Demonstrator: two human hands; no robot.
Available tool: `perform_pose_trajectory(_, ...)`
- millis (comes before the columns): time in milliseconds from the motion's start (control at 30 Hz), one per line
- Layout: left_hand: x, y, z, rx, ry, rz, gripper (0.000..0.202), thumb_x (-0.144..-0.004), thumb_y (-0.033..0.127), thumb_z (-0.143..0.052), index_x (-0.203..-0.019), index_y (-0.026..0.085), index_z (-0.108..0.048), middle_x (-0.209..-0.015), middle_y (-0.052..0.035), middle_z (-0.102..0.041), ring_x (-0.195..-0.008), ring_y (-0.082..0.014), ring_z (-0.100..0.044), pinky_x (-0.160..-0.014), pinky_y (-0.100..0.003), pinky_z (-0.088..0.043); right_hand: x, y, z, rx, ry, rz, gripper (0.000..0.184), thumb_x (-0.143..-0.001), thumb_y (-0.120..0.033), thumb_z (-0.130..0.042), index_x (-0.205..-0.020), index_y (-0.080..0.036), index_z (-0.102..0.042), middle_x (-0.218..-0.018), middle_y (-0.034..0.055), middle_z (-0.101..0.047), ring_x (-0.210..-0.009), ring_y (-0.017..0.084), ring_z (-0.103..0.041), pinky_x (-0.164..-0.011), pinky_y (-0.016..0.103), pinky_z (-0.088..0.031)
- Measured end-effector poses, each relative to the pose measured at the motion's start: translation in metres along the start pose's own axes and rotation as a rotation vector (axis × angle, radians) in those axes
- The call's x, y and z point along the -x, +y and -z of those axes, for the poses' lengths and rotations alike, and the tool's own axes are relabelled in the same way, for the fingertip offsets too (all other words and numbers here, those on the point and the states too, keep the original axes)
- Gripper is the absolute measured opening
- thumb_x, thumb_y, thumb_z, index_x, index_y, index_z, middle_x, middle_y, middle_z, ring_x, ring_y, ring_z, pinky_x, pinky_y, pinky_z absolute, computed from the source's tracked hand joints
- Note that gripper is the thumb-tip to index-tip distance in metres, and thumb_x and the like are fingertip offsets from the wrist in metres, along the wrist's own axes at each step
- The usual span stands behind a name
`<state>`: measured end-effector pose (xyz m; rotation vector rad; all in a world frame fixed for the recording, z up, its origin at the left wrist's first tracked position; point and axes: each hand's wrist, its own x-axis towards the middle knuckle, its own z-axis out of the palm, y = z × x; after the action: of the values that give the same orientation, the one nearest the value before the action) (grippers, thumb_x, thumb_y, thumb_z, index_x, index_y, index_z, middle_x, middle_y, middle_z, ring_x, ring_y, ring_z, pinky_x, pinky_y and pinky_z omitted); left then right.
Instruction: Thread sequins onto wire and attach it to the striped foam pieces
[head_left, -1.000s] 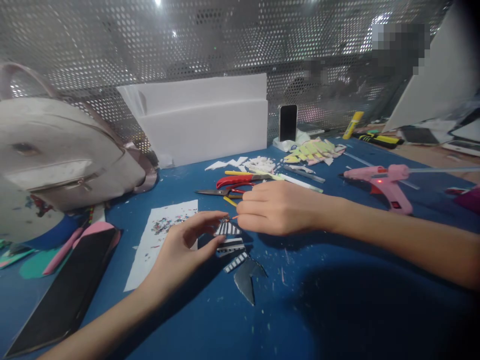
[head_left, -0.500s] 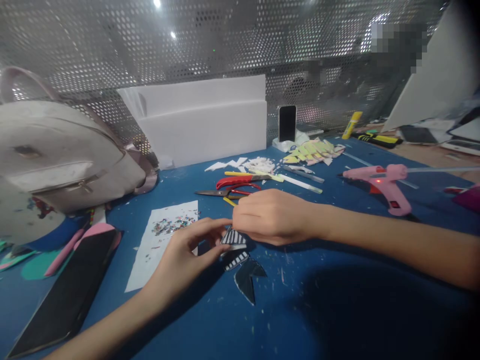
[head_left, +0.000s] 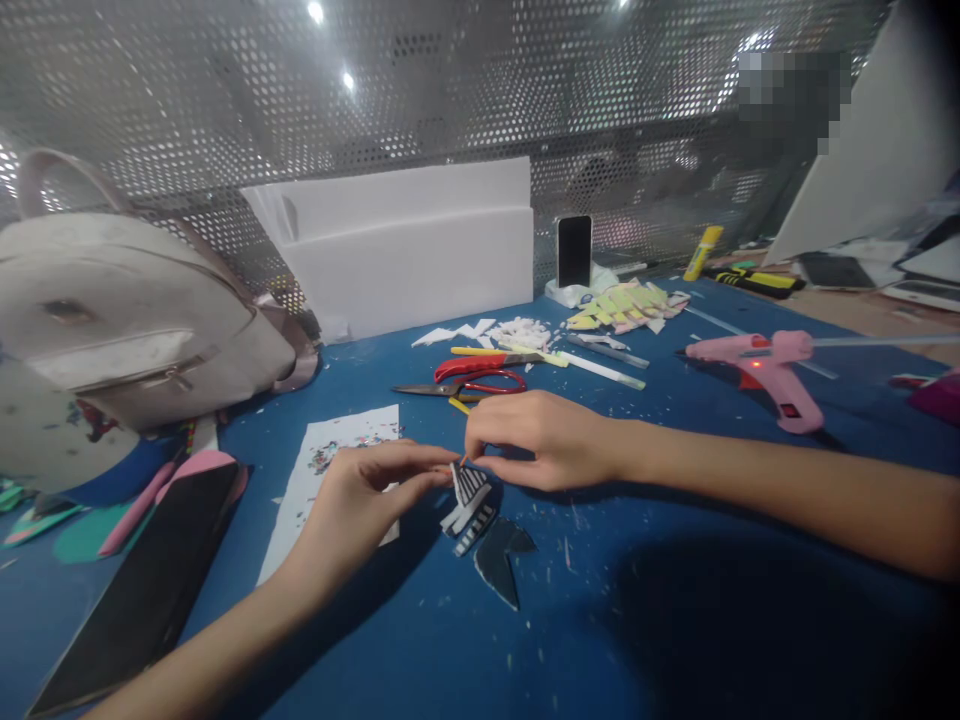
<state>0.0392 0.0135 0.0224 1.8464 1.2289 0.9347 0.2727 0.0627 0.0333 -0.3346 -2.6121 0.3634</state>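
Note:
A small black-and-white striped craft piece [head_left: 471,487] is built of stacked strips and has a dark forked, tail-like end [head_left: 501,560] towards me. My left hand [head_left: 367,490] pinches its far end between thumb and fingers. Close beside it, my right hand [head_left: 536,440] has its fingertips closed at a tiny orange bit [head_left: 463,461] by the tip of the striped piece. What exactly the right fingers hold is too small to make out. Just beyond the hands lie red-handled scissors [head_left: 457,388] and a red-handled cutter [head_left: 480,364].
A white sheet with glitter [head_left: 322,480] lies left, near a dark flat panel [head_left: 142,590] and a pale backpack [head_left: 142,310]. A pink glue gun [head_left: 765,365] stands right. Behind are paper scraps [head_left: 630,305], a phone [head_left: 574,252] and white boards [head_left: 405,260].
My right hand has drawn slightly back from the striped piece, and more of the piece shows. My left hand keeps its pinch while the piece has turned slightly.

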Motion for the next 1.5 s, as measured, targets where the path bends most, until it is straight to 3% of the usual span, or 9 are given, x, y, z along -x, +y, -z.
perform_pose_trajectory(133,-0.001,0.000,0.000,0.002,0.024,-0.004,0.011,-0.079,0.027,-0.073,-0.087,0.031,-0.079,-0.085,0.0006,-0.078,-0.079,-0.0195,-0.072,-0.072,-0.030,-0.056,0.000,-0.002,-0.002,-0.039,0.019,-0.023,0.008,-0.089,-0.012,-0.052,-0.093,-0.016,-0.058,-0.088,0.0040,-0.060,-0.081,0.014,-0.053,-0.074,0.027,-0.042)
perform_pose_trajectory(333,0.000,-0.002,-0.004,0.261,0.048,0.052,0.012,-0.077,0.020,-0.073,-0.089,0.023,-0.074,-0.080,-0.0001,-0.077,-0.075,-0.0163,-0.072,-0.074,-0.027,-0.058,0.000,-0.003,-0.001,-0.058,0.015,-0.055,0.007,-0.091,-0.015,-0.051,-0.094,-0.015,-0.058,-0.088,0.0034,-0.061,-0.081,0.013,-0.054,-0.073,0.026,-0.042)
perform_pose_trajectory(533,-0.005,0.000,0.000,0.026,0.018,-0.063,0.005,-0.082,0.021,-0.068,-0.081,0.021,-0.072,-0.079,-0.0019,-0.072,-0.074,-0.0162,-0.066,-0.073,-0.030,-0.054,-0.002,-0.008,0.000,-0.151,0.020,-0.121,0.007,-0.089,-0.013,-0.053,-0.091,-0.016,-0.059,-0.088,0.0021,-0.062,-0.080,0.012,-0.055,-0.073,0.027,-0.043)
perform_pose_trajectory(733,-0.008,0.009,0.013,-0.102,0.078,-0.213,0.010,-0.086,0.018,-0.064,-0.083,0.023,-0.073,-0.086,-0.0019,-0.070,-0.081,-0.0153,-0.063,-0.072,-0.027,-0.049,-0.005,0.000,-0.004,-0.669,0.203,-0.324,0.007,-0.089,-0.021,-0.060,-0.085,-0.016,-0.059,-0.113,0.0084,-0.061,-0.104,0.016,-0.057,-0.082,0.029,-0.046)
perform_pose_trajectory(867,-0.007,0.021,0.023,-0.035,0.175,-0.198,0.005,-0.084,0.019,-0.069,-0.084,0.023,-0.072,-0.086,-0.0004,-0.069,-0.077,-0.0131,-0.063,-0.072,-0.025,-0.050,-0.007,0.007,-0.008,-1.162,0.358,-0.492,0.013,-0.088,-0.025,-0.065,-0.085,-0.016,-0.056,-0.107,0.0063,-0.060,-0.087,0.011,-0.058,-0.071,0.023,-0.046)
perform_pose_trajectory(967,-0.006,0.026,0.026,0.066,0.274,-0.188,0.005,-0.082,0.018,-0.071,-0.085,0.022,-0.071,-0.084,0.0000,-0.069,-0.076,-0.0120,-0.063,-0.068,-0.022,-0.051,-0.009,0.008,-0.009,-1.357,0.407,-0.565,0.015,-0.086,-0.025,-0.067,-0.084,-0.016,-0.055,-0.101,0.0048,-0.062,-0.081,0.010,-0.058,-0.066,0.021,-0.045)
perform_pose_trajectory(1100,-0.007,0.028,0.025,0.209,0.338,-0.156,0.010,-0.082,0.017,-0.070,-0.090,0.021,-0.066,-0.077,0.0014,-0.066,-0.073,-0.0102,-0.062,-0.060,-0.017,-0.048,-0.014,0.000,-0.007,-1.273,0.387,-0.485,0.012,-0.088,-0.023,-0.065,-0.084,-0.017,-0.054,-0.112,0.0061,-0.064,-0.092,0.012,-0.060,-0.079,0.026,-0.047)
perform_pose_trajectory(1267,-0.008,0.029,0.028,0.236,0.288,-0.182,0.015,-0.081,0.013,-0.070,-0.094,0.019,-0.064,-0.077,0.0014,-0.064,-0.075,-0.0099,-0.063,-0.063,-0.016,-0.049,-0.032,-0.020,0.005,-0.953,0.260,-0.304,0.006,-0.090,-0.020,-0.060,-0.086,-0.017,-0.056,-0.126,0.0075,-0.058,-0.114,0.015,-0.056,-0.099,0.032,-0.042)
perform_pose_trajectory(1500,-0.007,0.029,0.032,0.213,0.332,-0.242,0.018,-0.081,0.013,-0.071,-0.096,0.020,-0.065,-0.080,0.0009,-0.065,-0.075,-0.0094,-0.061,-0.063,-0.015,-0.048,-0.056,-0.023,0.002,-0.578,0.276,-0.178,0.003,-0.089,-0.017,-0.059,-0.086,-0.015,-0.060,-0.091,0.0035,-0.061,-0.088,0.013,-0.059,-0.082,0.030,-0.049)
